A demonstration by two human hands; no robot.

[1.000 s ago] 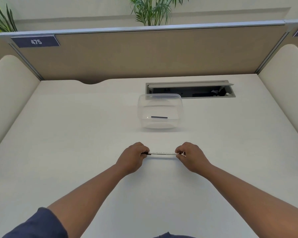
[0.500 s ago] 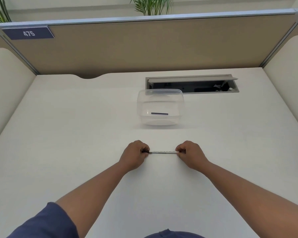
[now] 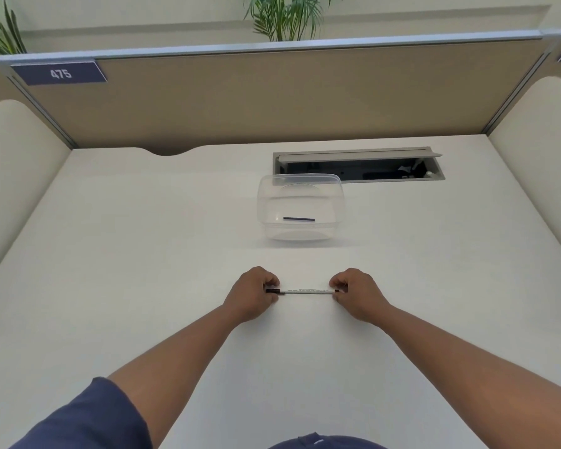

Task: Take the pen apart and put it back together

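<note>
White-barrelled pen (image 3: 307,291) lies crosswise above the desk (image 3: 143,254), left hand (image 3: 253,294) pinching its nine o'clock end, right hand (image 3: 357,294) its three o'clock end, likely braced for pulling apart.

Clear tub (image 3: 300,202) near cable hatch (image 3: 358,163); plants (image 3: 285,17) blurred.

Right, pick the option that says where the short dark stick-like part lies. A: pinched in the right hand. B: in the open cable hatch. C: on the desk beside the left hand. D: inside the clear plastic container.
D: the short dark part lies on the floor of the clear plastic container, beyond the two hands, which pinch the ends of the pen and not this part.
</note>
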